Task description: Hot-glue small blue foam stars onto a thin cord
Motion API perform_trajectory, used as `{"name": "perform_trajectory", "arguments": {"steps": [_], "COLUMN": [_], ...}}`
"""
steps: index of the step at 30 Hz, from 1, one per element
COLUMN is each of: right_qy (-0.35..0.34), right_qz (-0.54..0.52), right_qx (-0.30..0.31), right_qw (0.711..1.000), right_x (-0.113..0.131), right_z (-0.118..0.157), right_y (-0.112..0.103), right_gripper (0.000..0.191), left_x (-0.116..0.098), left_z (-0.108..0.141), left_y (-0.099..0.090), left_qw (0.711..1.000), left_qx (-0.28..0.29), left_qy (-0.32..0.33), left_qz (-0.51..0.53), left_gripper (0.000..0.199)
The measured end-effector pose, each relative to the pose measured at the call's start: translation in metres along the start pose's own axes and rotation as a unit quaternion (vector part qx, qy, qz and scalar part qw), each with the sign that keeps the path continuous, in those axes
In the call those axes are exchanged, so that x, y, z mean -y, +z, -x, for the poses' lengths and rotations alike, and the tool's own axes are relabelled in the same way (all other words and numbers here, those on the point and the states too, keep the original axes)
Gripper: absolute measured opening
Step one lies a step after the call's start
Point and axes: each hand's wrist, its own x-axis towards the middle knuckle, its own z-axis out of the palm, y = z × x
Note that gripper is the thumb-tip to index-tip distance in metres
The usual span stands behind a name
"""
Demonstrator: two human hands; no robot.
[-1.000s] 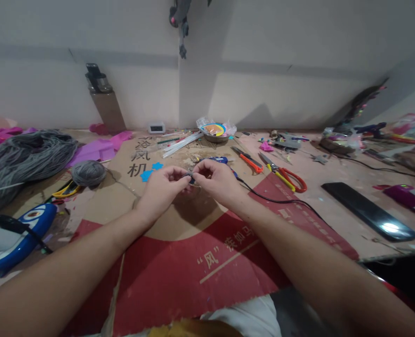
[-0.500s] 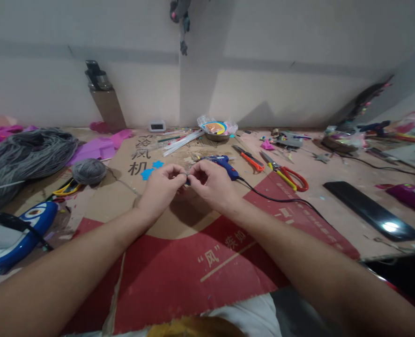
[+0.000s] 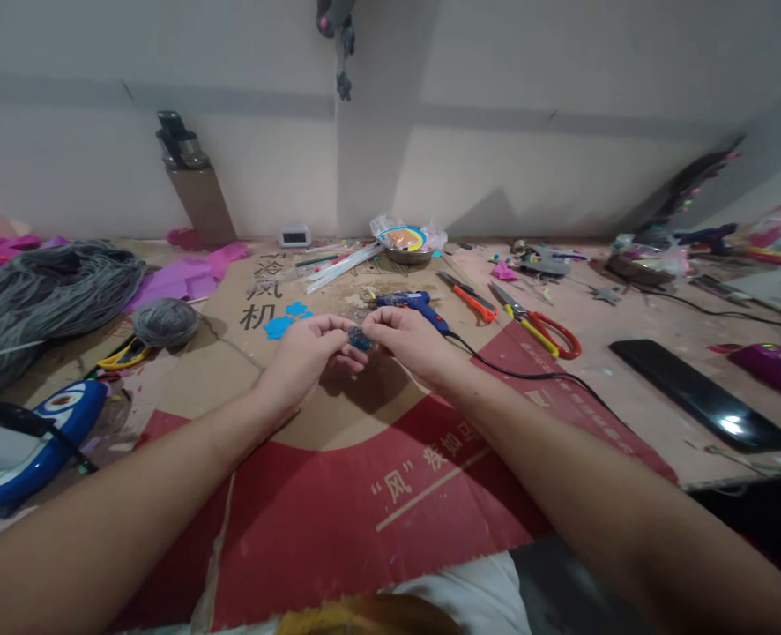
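Note:
Over the cardboard sheet (image 3: 338,494), my left hand (image 3: 308,357) pinches a small grey-and-blue piece (image 3: 359,337) between thumb and fingers. My right hand (image 3: 407,344) closes its thumb and fingertips on the other side of the same piece. Its exact kind is too small to make out. Blue star-like cutouts (image 3: 285,322) lie just beyond my left hand. Behind my right hand rests a blue glue gun (image 3: 410,302), its black cord running off to the right. From a grey yarn ball (image 3: 166,323) at the left, a strand trails toward my left wrist.
A grey yarn skein (image 3: 60,291) and a blue tape dispenser (image 3: 66,414) sit at the left. On the right lie an orange cutter (image 3: 470,298), red-and-yellow scissors (image 3: 542,326) and a black phone (image 3: 701,395). White glue sticks (image 3: 344,269) and a metal bowl (image 3: 412,256) are at the back.
My fingers have shifted and the hands have come slightly apart, so more of the grey-and-blue piece shows between them. Other things stay where they were.

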Motion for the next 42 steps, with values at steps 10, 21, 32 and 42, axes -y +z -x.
{"name": "perform_trajectory", "arguments": {"steps": [10,21,32,42], "right_qy": [0.001,-0.059,0.032,0.011], "right_qz": [-0.004,0.036,-0.146,-0.192], "right_qx": [0.020,-0.022,-0.048,-0.025], "right_qw": [1.000,0.997,0.988,0.981], "right_x": [0.005,0.005,0.001,0.001], "right_z": [0.003,0.002,-0.004,-0.001], "right_y": [0.001,0.004,-0.002,0.011], "right_gripper": [0.018,0.017,0.021,0.024], "left_x": [-0.002,-0.003,-0.008,-0.003], "left_z": [-0.001,-0.006,-0.004,-0.005], "left_y": [-0.001,-0.005,-0.007,-0.008], "left_qw": [0.999,0.999,0.996,1.000], "left_qx": [-0.024,-0.012,0.067,-0.001], "left_qy": [-0.026,-0.035,-0.052,0.006], "left_qz": [-0.021,0.013,0.028,-0.001], "left_gripper": [0.011,0.008,0.026,0.020]}}
